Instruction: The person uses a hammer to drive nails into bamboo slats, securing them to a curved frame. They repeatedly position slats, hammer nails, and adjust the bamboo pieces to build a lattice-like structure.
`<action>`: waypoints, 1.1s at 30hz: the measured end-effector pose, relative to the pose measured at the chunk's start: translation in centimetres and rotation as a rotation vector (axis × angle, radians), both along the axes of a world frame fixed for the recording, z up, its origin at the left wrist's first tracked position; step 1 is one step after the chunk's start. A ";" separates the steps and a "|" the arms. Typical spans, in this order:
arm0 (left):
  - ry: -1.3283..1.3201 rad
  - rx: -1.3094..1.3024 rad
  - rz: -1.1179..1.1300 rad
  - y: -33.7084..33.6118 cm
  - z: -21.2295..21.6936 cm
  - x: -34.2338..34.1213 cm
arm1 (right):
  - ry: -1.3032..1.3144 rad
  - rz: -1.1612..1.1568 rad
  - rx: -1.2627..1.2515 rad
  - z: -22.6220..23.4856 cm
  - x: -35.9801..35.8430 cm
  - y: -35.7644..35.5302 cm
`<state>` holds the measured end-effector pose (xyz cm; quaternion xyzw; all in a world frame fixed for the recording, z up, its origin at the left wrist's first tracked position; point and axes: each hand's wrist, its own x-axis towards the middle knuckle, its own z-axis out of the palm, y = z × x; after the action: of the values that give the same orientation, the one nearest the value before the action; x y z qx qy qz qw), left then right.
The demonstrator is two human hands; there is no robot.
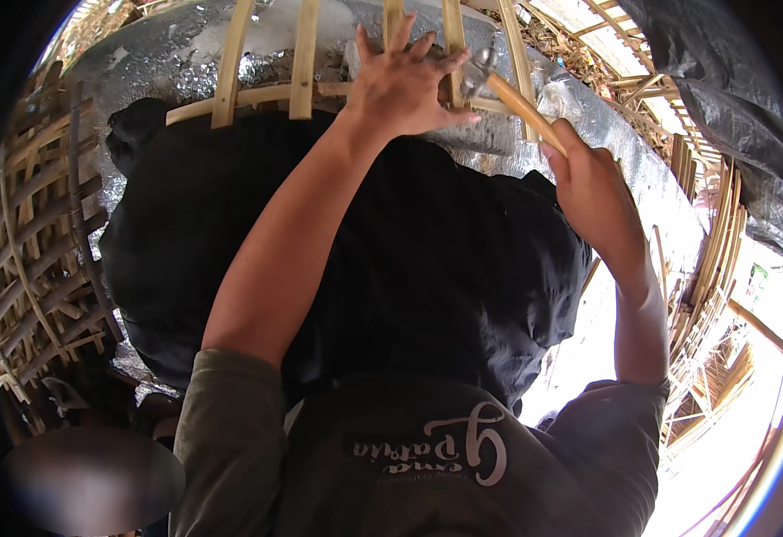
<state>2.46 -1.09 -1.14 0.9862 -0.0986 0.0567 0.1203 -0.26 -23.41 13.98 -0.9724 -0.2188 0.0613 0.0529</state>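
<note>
Over a frame of pale bamboo or wooden slats (303, 58), my left hand (400, 87) lies spread, its fingers apart across the slats. A crosspiece (257, 95) runs under the slats near my lap. My right hand (593, 183) is wrapped round the wooden handle of a hammer (524, 109). The hammer's metal head is beside my left hand's fingertips, over one of the slats. Whether the head touches the slat I cannot tell. Any nail there is too small to make out.
Silvery foil sheeting (163, 67) covers the ground under the frame. A woven lattice of strips (38, 259) stands at the left. Long thin strips (721, 237) are bundled at the right, below a dark plastic sheet (736, 116). A blurred rounded thing (92, 483) sits at lower left.
</note>
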 end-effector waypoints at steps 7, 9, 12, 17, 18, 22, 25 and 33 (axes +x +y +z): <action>0.084 0.114 -0.006 0.0 0.7 0.1 | 0.180 -0.113 0.091 1.5 1.1 1.2; 0.050 0.064 0.005 -0.1 0.6 0.2 | 0.227 -0.035 0.016 1.3 1.8 0.7; 0.044 0.049 0.003 -0.3 0.4 -0.2 | 0.218 -0.148 0.071 2.1 1.7 1.0; 0.077 0.006 0.018 0.0 0.3 0.1 | 0.270 -0.072 -0.023 2.7 2.3 0.9; 0.092 -0.058 -0.013 0.1 1.4 -0.2 | 0.220 -0.083 0.011 2.6 2.1 0.7; 0.096 -0.015 -0.027 0.2 2.4 -0.3 | 0.204 0.029 -0.079 1.3 2.3 0.2; 0.019 0.002 -0.003 0.3 0.6 0.3 | 0.302 -0.121 -0.056 3.1 2.8 1.5; 0.215 -0.123 -0.047 0.4 3.8 -0.5 | 0.252 -0.198 0.041 2.6 1.9 1.2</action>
<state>2.00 -0.64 2.67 0.9748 -0.1044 -0.0464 0.1917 1.66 -22.25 16.62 -0.9725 -0.1148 0.1729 0.1057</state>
